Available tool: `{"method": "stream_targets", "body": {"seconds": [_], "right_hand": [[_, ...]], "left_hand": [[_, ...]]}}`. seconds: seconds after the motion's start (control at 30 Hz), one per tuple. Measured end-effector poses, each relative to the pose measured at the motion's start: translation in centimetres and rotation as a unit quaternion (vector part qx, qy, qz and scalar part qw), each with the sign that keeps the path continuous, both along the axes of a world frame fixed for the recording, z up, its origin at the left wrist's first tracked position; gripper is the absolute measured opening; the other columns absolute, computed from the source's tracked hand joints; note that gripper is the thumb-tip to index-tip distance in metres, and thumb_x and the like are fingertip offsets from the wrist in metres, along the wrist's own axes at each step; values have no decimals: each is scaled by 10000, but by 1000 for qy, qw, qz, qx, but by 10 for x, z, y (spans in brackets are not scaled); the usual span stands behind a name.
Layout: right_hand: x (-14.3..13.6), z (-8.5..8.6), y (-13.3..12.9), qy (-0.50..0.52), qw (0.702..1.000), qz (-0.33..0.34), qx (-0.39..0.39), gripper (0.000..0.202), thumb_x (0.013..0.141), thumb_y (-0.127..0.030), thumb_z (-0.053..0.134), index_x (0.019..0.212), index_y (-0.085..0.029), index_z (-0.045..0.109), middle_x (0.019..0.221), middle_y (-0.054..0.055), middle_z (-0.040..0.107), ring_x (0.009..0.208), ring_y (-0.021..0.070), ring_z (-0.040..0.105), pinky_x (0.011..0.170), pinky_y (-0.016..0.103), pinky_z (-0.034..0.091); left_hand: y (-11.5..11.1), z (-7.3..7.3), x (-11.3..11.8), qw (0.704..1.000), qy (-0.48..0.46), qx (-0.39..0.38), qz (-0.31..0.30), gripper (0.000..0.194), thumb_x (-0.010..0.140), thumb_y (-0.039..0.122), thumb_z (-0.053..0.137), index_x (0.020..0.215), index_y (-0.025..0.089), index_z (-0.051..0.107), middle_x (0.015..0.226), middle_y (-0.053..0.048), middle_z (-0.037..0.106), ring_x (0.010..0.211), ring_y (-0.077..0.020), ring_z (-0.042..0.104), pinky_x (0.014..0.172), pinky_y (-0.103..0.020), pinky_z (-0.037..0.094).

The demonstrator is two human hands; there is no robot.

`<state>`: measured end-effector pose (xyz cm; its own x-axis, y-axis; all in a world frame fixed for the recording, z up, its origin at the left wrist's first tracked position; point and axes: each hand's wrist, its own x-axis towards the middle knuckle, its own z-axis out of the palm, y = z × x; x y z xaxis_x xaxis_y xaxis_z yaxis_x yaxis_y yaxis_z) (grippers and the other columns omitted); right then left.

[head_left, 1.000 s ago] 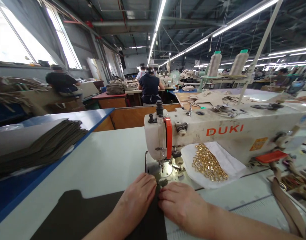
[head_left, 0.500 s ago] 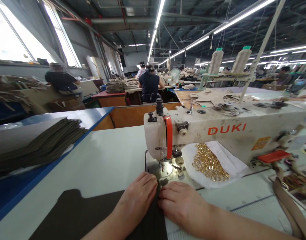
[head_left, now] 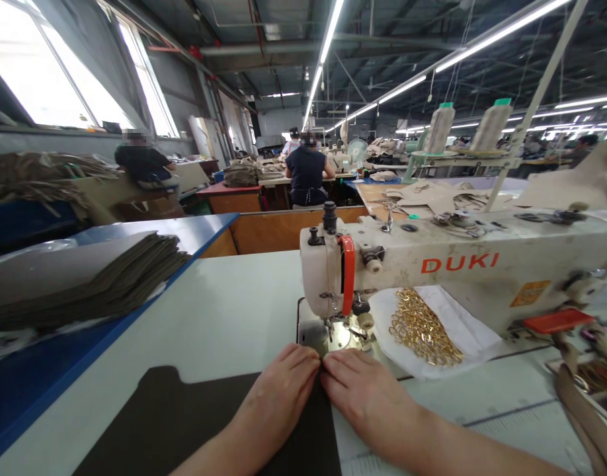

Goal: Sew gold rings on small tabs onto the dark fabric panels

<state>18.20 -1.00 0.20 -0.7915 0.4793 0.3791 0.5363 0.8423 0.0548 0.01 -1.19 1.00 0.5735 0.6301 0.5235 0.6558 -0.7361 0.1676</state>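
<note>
A dark fabric panel (head_left: pixel 204 416) lies flat on the pale sewing table, its far edge just in front of the sewing machine (head_left: pixel 432 264). My left hand (head_left: pixel 283 383) pinches the panel's upper right corner with fingers closed. Close beside it, my right hand (head_left: pixel 358 383) has its fingers closed on the same edge, the fingertips of both hands almost touching. The lit needle plate (head_left: pixel 342 336) sits just beyond them. Fingers cover the corner, so any small piece held there is hidden.
Gold-coloured metal rings (head_left: pixel 422 327) lie on a white cloth (head_left: pixel 469 334) by the machine. A stack of dark panels (head_left: pixel 110 284) rests on the blue-edged table at left. Thread cones (head_left: pixel 440 131) stand behind. A seated person (head_left: pixel 308 172) works ahead; fabric straps (head_left: pixel 581 410) hang at right.
The view has shifted slightly left, so the scene sits further right. My hands have drawn closer together at the panel's corner. At far right, a light fabric piece has been raised.
</note>
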Motion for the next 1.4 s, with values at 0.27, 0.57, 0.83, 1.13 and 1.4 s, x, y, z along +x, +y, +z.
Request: {"method": "stream_targets", "body": {"seconds": [0.27,0.57,0.83,1.13,1.4], "right_hand": [[6,6,12,-49,998,4,24,126,862,-175,574,953,-100,618,938,100,636,906,230,558,855,358,458],[14,2,29,-38,999,-8,-1,117,874,-144,559,982,-104,578,1019,107,616,981,224,538,887,345,453],[14,1,34,-20,999,-25,-17,170,859,-101,550,1028,-101,559,1075,124,619,954,233,571,799,349,481],[13,1,36,-20,999,-27,7,178,837,-82,562,1014,-88,577,1055,123,633,906,217,586,774,317,481],[15,-6,34,2,999,-40,8,164,839,-108,597,1001,-87,589,1075,136,645,965,244,599,809,371,508]], "left_hand": [[13,-4,4,1000,2,-3,-5,174,877,66,467,904,163,609,868,-48,675,802,-184,620,759,-316,567],[39,-7,9,1000,3,1,-17,234,909,88,406,865,162,623,844,-49,680,799,-175,630,805,-333,555],[48,-4,10,1000,12,20,-16,257,922,114,395,855,173,636,825,-41,688,825,-172,650,840,-317,547],[49,-3,11,999,10,31,-6,295,931,131,375,804,169,639,785,-47,679,802,-184,650,805,-318,564],[48,-6,11,1000,-11,5,0,235,918,136,429,837,172,646,811,-41,689,827,-185,649,808,-323,564]]}}
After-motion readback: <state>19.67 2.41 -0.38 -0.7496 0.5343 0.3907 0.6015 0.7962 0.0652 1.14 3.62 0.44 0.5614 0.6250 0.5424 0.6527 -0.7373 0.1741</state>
